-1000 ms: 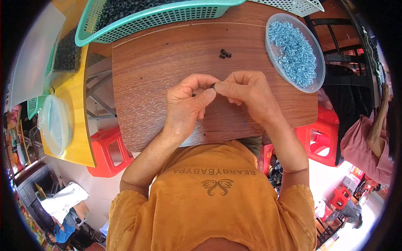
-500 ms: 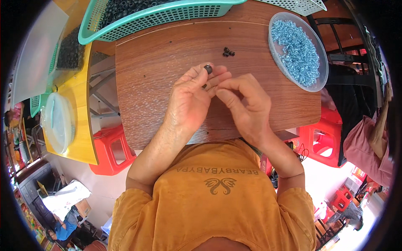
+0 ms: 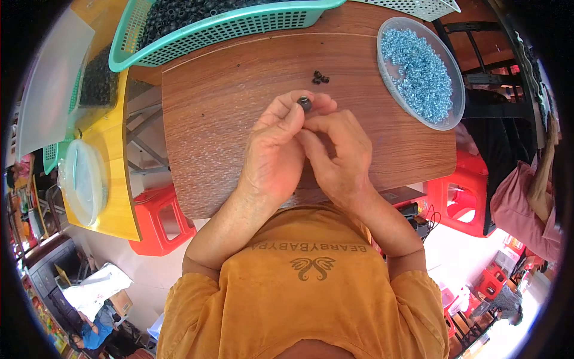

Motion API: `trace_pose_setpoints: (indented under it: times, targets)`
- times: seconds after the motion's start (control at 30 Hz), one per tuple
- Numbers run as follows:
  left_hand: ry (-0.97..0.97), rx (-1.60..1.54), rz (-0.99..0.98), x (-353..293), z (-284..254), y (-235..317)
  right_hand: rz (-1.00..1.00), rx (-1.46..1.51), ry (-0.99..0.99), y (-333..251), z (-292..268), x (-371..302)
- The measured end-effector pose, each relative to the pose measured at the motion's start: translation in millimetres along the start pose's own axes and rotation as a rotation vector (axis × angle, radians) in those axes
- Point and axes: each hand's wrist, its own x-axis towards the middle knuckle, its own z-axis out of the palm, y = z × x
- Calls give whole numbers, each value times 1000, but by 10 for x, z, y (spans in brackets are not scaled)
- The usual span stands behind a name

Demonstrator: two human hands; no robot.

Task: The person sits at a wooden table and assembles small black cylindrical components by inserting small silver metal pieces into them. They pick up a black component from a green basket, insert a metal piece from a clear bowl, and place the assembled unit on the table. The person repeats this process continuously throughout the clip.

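Your left hand (image 3: 272,143) is just above centre frame, its thumb and index finger clamped on a rounded dark piece (image 3: 304,103). The piece sits at the fingertips, an opening showing on top, above the brown worktop (image 3: 209,131).

Your right hand (image 3: 344,149) is right beside it, fingers bent, tips up against the left hand below the piece. Can't tell if those fingers are pinched on anything; the tips are partly hidden.

Just above your hands on the worktop: a little cluster of small dark pieces (image 3: 320,78), touching or nearly so. A few dark specks elsewhere on the wood.

Upper left to top centre: teal basket (image 3: 239,36), slotted walls, loaded with dark ring-like pieces (image 3: 185,18). Upper right: clear round tub (image 3: 442,126) of shiny light-blue pieces (image 3: 427,81). White perforated basket (image 3: 427,8) at the top edge, cut off by the frame.

Left side: yellow worktop (image 3: 116,197) carrying a clear round container (image 3: 89,188). Red stools at both sides, left (image 3: 156,221) and right (image 3: 472,200). Your orange shirt (image 3: 281,317) fills the bottom centre.
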Motion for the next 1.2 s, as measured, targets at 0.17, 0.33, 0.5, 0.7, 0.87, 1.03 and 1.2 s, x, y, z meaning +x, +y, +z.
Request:
trace_pose_setpoints:
  times: [0.17,0.33,0.5,0.7,0.87,1.03,1.2]
  targets:
    - [108,238,84,-32,-40,84,266,265,44,-100,-222,20]
    - [97,356,110,-86,-70,72,398,443,42,-96,-346,61]
    - [64,408,155,-94,-61,47,359,426,-12,-86,-350,98]
    - [97,419,134,-82,-86,4,173,180,-65,-87,-336,109]
    - [111,401,80,-57,-113,6,167,207,-48,-44,-361,117]
    - [102,387,27,-48,-114,11,349,426,-43,-64,-384,134]
    - [82,382,47,-53,-90,-2,396,488,-33,-19,-321,87]
